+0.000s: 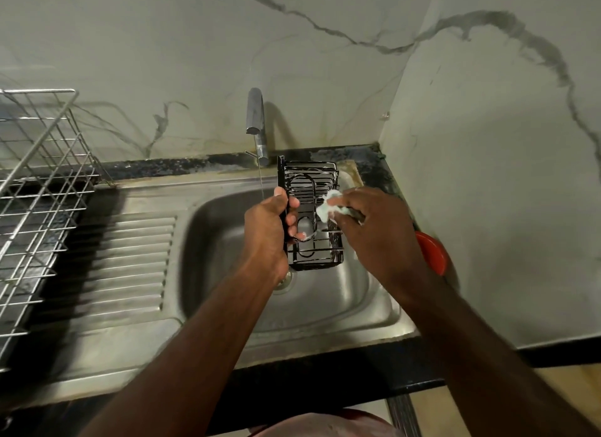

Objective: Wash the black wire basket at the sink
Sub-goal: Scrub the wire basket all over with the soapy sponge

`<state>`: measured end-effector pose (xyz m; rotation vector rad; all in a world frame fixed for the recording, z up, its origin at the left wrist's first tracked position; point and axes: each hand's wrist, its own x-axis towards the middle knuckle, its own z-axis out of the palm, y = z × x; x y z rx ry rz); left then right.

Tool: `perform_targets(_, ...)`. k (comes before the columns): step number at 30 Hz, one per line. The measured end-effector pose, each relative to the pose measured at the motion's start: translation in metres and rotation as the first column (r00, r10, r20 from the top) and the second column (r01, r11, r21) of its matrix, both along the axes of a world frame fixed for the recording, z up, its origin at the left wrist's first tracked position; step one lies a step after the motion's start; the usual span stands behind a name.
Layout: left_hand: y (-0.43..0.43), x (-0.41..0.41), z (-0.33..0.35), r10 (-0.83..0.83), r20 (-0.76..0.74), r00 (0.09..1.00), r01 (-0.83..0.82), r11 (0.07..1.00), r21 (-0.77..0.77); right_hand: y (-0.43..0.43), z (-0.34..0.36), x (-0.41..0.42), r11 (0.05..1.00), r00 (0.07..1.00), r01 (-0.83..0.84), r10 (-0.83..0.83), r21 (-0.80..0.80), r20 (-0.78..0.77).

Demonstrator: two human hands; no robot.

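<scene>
The wall [487,143] closes in behind and to the right, so open room lies only leftward, over the ribbed drainboard [123,261]. The dark surface [325,381] carries the steel sink [208,241], and a wire rack [39,176] stands at its far left, well apart from the work. The basket [312,182] is held upright over the basin, clear of the bottom, probably so suds and drips fall into the sink rather than onto the surface. The left grip [270,228] is closed around the basket's left edge, fingers curled through the wires, steadying it against the scrubbing. The right grip [374,228] pinches a foamy pad [328,205] and presses it to the wires on the right side; white suds streak the lower wires, so the soaping looks well along and the rinse not yet done. The tap [255,117] sits just left of the basket's top and lets down a thin stream [261,182] beside it. A red lid [432,251] lies near the right rim, close to that forearm, and could be knocked.
</scene>
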<state>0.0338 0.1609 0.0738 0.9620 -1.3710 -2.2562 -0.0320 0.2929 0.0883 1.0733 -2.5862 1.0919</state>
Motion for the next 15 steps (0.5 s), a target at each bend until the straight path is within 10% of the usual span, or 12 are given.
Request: perform_targets(15, 0.001, 0.004, -0.008, -0.140, -0.048, 0.989, 0.133, 0.983, -0.123, -0.037, 0.016, -0.013, 0.986, 0.991, -0.099, 0.111, 0.132, -0.080)
